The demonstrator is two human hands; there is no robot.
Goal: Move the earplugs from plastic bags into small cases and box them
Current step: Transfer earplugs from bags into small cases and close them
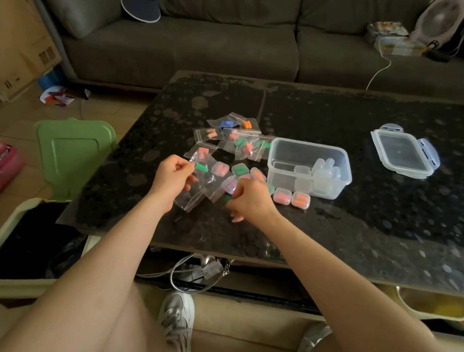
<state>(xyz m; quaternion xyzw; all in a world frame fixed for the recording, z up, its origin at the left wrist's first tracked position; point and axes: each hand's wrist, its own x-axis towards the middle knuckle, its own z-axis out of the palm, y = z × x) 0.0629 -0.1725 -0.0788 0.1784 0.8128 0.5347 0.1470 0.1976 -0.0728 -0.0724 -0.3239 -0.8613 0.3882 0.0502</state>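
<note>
My left hand [170, 177] pinches a green earplug [201, 167] above several empty clear bags [193, 197] on the black table [365, 221]. My right hand [248, 199] is curled, with a green earplug [227, 198] showing at its fingertips and a small clear case [230, 184] just beyond it. Filled small cases [291, 197] with orange and green earplugs lie between my hands and the clear box [309, 167], which holds several empty cases. Bags with coloured earplugs [241, 139] lie in a heap behind.
The box's clip lid [404, 151] lies to the right on the table. A green-lidded bin [45, 211] stands open left of the table. A grey sofa [227, 37] runs along the far side, with a fan [442, 20] on it.
</note>
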